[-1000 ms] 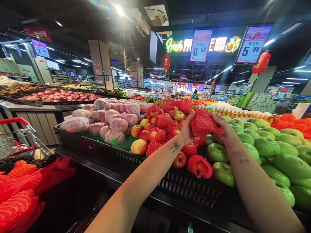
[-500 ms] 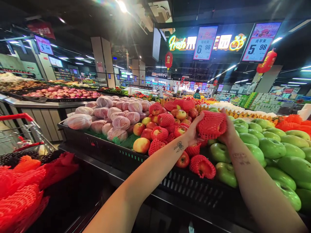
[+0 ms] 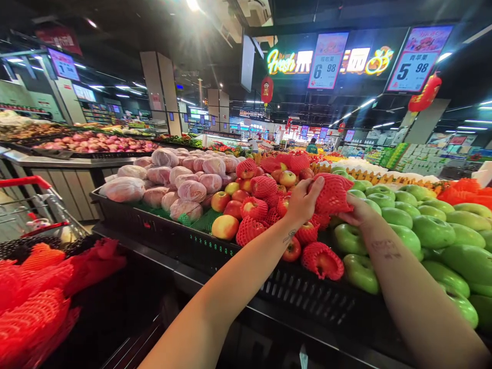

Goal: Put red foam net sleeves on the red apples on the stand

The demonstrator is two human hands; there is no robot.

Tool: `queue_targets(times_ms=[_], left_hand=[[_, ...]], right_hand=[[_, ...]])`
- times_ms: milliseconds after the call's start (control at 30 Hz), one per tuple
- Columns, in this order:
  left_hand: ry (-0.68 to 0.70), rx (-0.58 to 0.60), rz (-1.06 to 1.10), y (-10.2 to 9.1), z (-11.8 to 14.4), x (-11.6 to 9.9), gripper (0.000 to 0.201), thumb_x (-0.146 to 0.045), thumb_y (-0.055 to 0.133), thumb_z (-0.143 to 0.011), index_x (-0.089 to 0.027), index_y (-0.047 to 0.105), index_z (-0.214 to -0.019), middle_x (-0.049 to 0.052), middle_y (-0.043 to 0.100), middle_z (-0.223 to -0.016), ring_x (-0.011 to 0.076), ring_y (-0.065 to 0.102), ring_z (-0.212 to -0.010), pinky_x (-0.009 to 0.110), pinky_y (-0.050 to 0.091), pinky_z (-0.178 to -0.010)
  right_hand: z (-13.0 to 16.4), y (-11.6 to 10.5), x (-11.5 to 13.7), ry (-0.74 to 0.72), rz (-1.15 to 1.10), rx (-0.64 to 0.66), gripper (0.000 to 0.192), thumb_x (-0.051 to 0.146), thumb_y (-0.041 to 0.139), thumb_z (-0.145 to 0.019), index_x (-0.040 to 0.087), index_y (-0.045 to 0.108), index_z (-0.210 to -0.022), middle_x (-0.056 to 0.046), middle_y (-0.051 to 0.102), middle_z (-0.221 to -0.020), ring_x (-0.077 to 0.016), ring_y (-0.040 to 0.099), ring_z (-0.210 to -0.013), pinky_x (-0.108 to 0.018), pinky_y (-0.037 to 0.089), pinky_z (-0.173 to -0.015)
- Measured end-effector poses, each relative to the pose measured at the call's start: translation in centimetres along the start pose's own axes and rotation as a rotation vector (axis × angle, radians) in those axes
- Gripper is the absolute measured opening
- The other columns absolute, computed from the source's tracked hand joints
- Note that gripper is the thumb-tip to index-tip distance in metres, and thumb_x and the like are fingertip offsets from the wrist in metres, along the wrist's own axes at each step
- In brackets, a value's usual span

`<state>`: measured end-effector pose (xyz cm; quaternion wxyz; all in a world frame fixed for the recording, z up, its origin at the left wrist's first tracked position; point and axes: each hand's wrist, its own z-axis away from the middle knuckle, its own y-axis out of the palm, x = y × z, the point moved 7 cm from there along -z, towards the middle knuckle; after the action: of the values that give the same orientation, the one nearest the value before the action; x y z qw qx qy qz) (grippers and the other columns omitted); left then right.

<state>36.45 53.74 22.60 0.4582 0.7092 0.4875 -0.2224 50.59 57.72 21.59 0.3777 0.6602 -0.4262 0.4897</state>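
A red foam net sleeve point(image 3: 332, 193) is held up over the black display tray point(image 3: 307, 292). My left hand point(image 3: 305, 201) grips its left side, with the thumb along the front. My right hand point(image 3: 356, 210) closes on its lower right edge, the fingers partly hidden behind it. The sleeve bulges, but whether fruit is inside I cannot tell. Beneath and left of my hands lie red apples point(image 3: 224, 227), several wearing similar nets, such as a netted apple point(image 3: 326, 262) near the front rim. Green apples point(image 3: 432, 233) are heaped around my right forearm.
Wrapped pinkish fruits point(image 3: 192, 190) fill the tray's left part. A pile of loose red foam nets point(image 3: 31, 307) lies at lower left, near a shopping cart point(image 3: 36, 205). More orange-red nets point(image 3: 467, 192) lie at right. A person point(image 3: 311, 147) stands far back.
My right hand has shifted from the sleeve's upper right side to its lower right edge. My left hand has turned so its back faces me, and the sleeve is tilted differently.
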Motion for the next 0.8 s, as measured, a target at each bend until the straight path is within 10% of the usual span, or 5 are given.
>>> queue_targets(times_ms=[100,367,800], left_hand=[[0.298,-0.020,-0.279,-0.5,0.7,-2.2,0.028,-0.038,0.067,-0.098,-0.022,0.073,-0.077,0.004,0.069,-0.090,0.0192,0.061,-0.096,0.028,0.045,-0.095],[0.321,-0.153,-0.313,-0.9,1.1,-3.9,0.013,-0.022,0.081,-0.086,-0.023,0.074,-0.075,0.007,0.071,-0.093,0.0228,0.063,-0.101,0.030,0.044,-0.096],[-0.219,-0.023,0.419,-0.1,-0.7,-0.6,0.012,-0.014,0.075,-0.088,-0.015,0.067,-0.079,-0.002,0.067,-0.072,0.0065,0.058,-0.063,0.019,0.044,-0.064]], right_hand=[[0.2,0.5,1.1,-0.101,-0.015,-0.029,0.056,0.043,0.096,-0.039,0.030,0.067,-0.086,0.001,0.073,-0.073,-0.0282,0.075,-0.076,-0.040,0.063,-0.064],[-0.1,0.7,2.0,-0.175,0.018,-0.051,0.057,0.039,0.101,-0.042,0.028,0.071,-0.089,0.001,0.079,-0.088,-0.0214,0.072,-0.073,-0.036,0.064,-0.067],[-0.3,-0.7,2.4,-0.232,-0.058,-0.094,0.059,0.062,0.095,-0.045,0.027,0.073,-0.087,-0.004,0.080,-0.095,-0.0318,0.077,-0.097,-0.045,0.066,-0.090]])
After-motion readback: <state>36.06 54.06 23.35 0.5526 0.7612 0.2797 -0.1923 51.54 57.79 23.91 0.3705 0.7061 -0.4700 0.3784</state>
